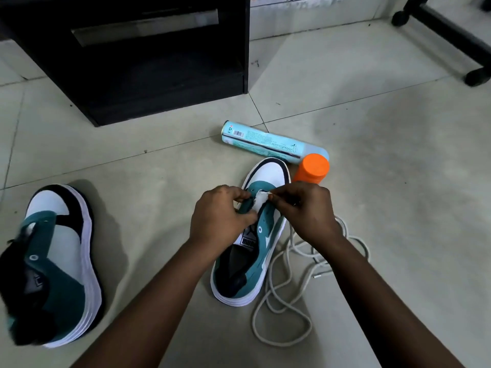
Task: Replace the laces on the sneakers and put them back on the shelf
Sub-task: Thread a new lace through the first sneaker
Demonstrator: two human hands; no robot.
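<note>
A teal, white and black sneaker (248,264) stands on the tiled floor in the middle, toe pointing away. My left hand (218,216) grips its left eyelet flap near the toe. My right hand (305,211) pinches the tip of a white lace (287,298) at the front eyelets; the rest of the lace lies in loose loops on the floor to the right of the shoe. The second sneaker (53,264) of the pair stands at the left with no lace in its visible eyelets.
A light blue spray can (263,142) lies on the floor beyond the shoe's toe, with an orange-capped bottle (313,167) beside it. A black shelf unit (148,59) stands at the back left. Chair legs with castors (475,75) are at the top right.
</note>
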